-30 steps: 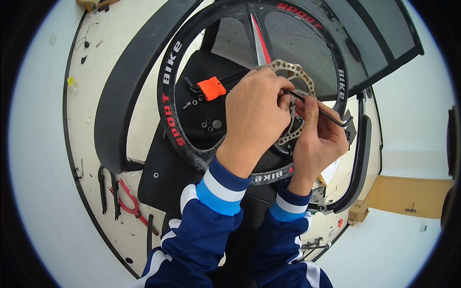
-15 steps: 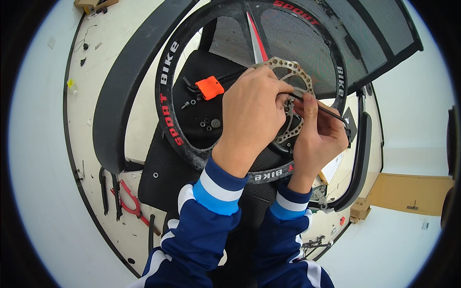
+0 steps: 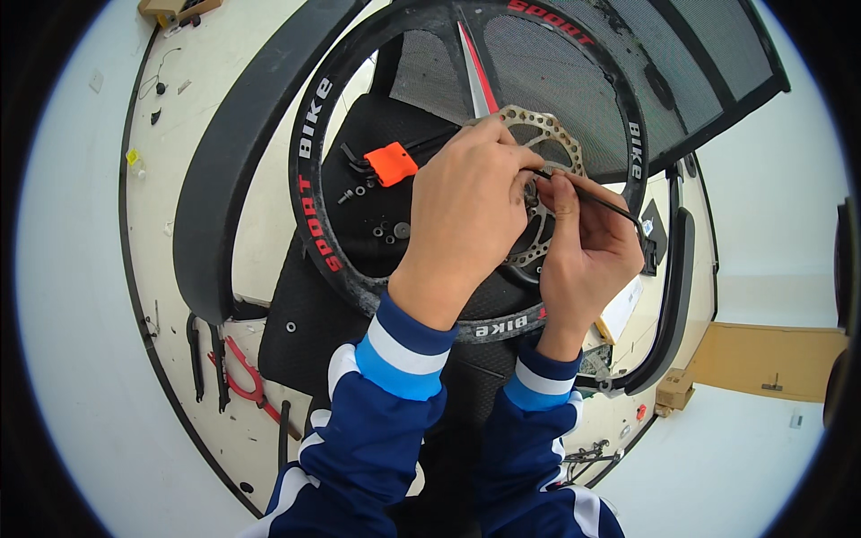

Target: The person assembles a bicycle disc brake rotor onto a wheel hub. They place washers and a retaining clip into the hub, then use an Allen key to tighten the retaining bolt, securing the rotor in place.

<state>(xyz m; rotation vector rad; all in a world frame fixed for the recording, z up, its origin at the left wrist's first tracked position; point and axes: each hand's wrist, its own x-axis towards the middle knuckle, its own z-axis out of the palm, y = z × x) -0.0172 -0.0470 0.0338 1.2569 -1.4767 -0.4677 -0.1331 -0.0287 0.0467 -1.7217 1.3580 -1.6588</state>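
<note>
A black L-shaped hex key (image 3: 606, 203) is pinched between the thumb and fingers of my right hand (image 3: 587, 260), its bent end pointing right. My left hand (image 3: 471, 215) is closed at the key's other end; whatever its fingertips pinch there is hidden. Both hands are over the drilled metal brake disc (image 3: 543, 122) at the hub of a black spoked bicycle wheel (image 3: 307, 170). My left hand covers part of the disc and hub. To its left lies an orange hex key holder (image 3: 391, 165) with black keys in it.
The wheel lies on a black chair seat (image 3: 300, 296) between armrests (image 3: 215, 179). A small bolt (image 3: 345, 196), several nuts and washers, and a larger round washer (image 3: 403, 230) lie inside the rim; another nut (image 3: 291, 327) lies outside. Red-handled pliers (image 3: 244, 381) rest on the floor.
Both hands have shifted slightly left, with the hex key moving along in my right hand. The wheel and loose parts look unmoved.
</note>
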